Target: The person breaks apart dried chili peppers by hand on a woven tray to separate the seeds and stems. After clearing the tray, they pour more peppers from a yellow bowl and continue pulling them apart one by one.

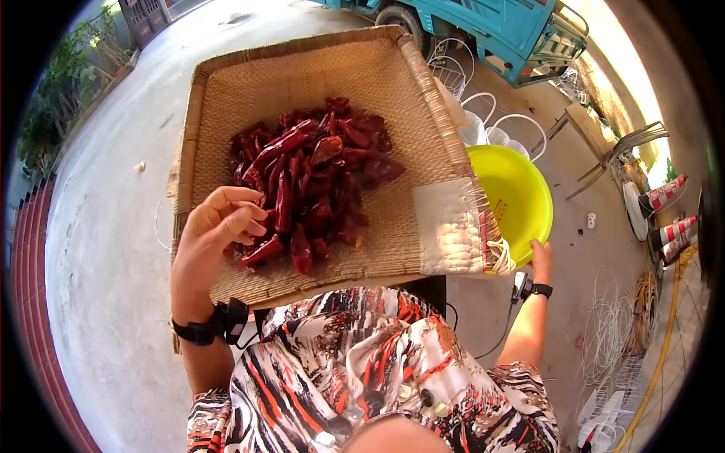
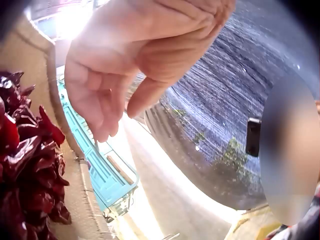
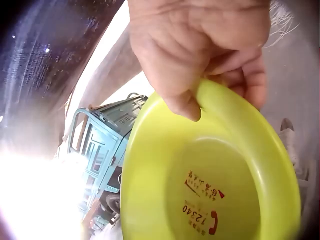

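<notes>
Dried red chillies (image 1: 302,181) lie heaped in a rectangular woven basket (image 1: 408,83) with a bound rim. Over the near left part of the heap is my left hand (image 1: 219,223), fingers loosely bent. In the left wrist view, the thumb of that hand (image 2: 150,55) stands apart from the fingers, with no chilli showing between them. My right hand (image 1: 541,260) grips the rim of a yellow-green plastic basin (image 1: 521,196) at the basket's right side. The right wrist view shows the thumb inside the rim and the fingers outside; red print marks the basin's bottom.
A pale patch (image 1: 445,226) and tied cord (image 1: 502,257) are on the basket's near right corner. Beyond stands a teal cargo vehicle (image 1: 498,30). To the right are a metal-framed chair (image 1: 604,151), striped cones (image 1: 668,192) and loose wire (image 1: 612,325).
</notes>
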`<state>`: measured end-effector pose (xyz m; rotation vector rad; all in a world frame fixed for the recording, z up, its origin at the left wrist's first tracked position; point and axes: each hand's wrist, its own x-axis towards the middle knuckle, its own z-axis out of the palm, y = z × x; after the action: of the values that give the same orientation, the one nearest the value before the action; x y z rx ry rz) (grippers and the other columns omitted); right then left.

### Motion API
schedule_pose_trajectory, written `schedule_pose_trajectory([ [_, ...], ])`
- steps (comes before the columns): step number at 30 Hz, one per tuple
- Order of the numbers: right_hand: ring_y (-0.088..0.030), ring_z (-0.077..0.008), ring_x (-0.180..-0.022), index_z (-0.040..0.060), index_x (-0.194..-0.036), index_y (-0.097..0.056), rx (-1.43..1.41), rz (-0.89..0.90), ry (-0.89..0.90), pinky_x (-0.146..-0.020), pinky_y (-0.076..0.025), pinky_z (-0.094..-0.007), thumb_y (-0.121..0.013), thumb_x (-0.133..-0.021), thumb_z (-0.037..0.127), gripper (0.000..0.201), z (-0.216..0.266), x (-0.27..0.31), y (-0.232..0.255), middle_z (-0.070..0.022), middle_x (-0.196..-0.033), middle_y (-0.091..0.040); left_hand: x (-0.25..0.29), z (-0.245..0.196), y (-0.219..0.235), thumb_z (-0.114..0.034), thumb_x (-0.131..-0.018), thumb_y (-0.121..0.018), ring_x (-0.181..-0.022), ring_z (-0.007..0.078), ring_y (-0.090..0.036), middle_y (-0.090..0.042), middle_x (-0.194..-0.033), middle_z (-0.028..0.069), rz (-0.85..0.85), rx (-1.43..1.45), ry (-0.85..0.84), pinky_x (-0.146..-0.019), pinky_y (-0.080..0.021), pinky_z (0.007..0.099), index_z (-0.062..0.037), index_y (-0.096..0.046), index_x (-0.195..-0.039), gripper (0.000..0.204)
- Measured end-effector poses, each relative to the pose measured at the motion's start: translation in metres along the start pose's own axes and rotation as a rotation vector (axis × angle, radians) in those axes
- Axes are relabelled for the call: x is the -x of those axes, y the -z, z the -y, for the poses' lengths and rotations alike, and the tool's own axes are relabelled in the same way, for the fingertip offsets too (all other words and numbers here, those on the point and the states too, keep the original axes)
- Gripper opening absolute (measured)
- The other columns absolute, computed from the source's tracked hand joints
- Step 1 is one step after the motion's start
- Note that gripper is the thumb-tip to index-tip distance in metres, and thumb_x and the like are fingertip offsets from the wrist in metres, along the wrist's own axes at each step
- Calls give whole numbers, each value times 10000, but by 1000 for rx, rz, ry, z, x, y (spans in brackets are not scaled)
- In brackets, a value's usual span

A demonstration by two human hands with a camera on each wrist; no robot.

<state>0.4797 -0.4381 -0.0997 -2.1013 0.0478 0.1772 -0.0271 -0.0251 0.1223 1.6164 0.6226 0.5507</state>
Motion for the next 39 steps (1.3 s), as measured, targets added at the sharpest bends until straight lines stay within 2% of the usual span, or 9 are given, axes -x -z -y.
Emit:
schedule_pose_trajectory([
  [9,-501,-103,-453,130,-839,-643,-251,443,-241,-415,-397,-244,-641,-903,408,286,-59,31,-7,9,-603,-559,-12,33,17,-234,-975,-601,-861,86,-626,-666,-1000,28,-51,-130,151,-754,-487,237,-36,-593,-1178,284],
  [16,-603,-152,-563,91,-969,-703,10,342,-335,-508,-511,-275,-672,-873,350,277,-23,46,-1,-37,-720,-662,-13,56,3,-199,-882,-688,-848,143,-606,-629,-965,50,-28,-437,80,-738,-483,286,-24,-602,-1164,343],
  [19,-589,-158,-612,44,-990,-643,-194,301,-212,-501,-473,-308,-739,-839,380,381,-121,-37,3,-89,-817,-648,-19,72,-16,-215,-828,-739,-860,229,-602,-601,-955,92,-154,-782,-75,-761,-493,352,-24,-582,-1154,410],
  [21,-472,-157,-633,14,-1019,-598,62,-29,-284,-524,-413,-352,-685,-859,259,305,-58,-15,11,-52,-787,-540,-25,75,-24,-240,-804,-763,-870,278,-592,-582,-959,120,-199,-832,-23,-777,-495,387,-37,-565,-1153,450],
  [23,-447,-167,-638,-7,-1093,-563,20,-194,-12,-549,-400,-368,-621,-893,225,311,-106,-95,33,-55,-837,-536,-29,80,-29,-295,-784,-779,-911,339,-633,-606,-1016,160,-176,-968,14,-774,-514,429,-78,-525,-1128,479],
  [27,-598,-139,-850,-18,-1193,-581,-582,-418,325,-796,-477,-315,-554,-958,208,327,90,19,6,-76,-1000,-638,-36,79,-38,-286,-801,-724,-871,375,-674,-679,-966,169,-104,-1128,96,-726,-537,476,-70,-546,-1104,413],
  [31,-618,-112,-902,24,-1209,-601,-635,122,507,-839,-480,-260,-557,-993,208,287,215,130,-28,-49,-1036,-663,-27,82,-40,-182,-808,-653,-846,345,-672,-681,-920,143,-254,-962,-56,-730,-533,446,-76,-594,-1129,343],
  [37,-620,-99,-782,36,-1301,-521,-265,1096,483,-668,-505,-223,-571,-1007,350,432,248,230,-127,-44,-910,-651,-20,60,-45,-38,-817,-619,-720,182,-631,-644,-888,110,-203,-601,-258,-661,-507,301,-1,-637,-1074,260],
  [39,-600,-88,-719,34,-1367,-445,-409,1169,543,-618,-491,-212,-594,-988,413,556,234,253,-170,-29,-867,-628,-21,57,-50,-25,-841,-608,-721,150,-612,-624,-891,97,-71,-506,-257,-666,-496,284,12,-635,-1086,249],
])
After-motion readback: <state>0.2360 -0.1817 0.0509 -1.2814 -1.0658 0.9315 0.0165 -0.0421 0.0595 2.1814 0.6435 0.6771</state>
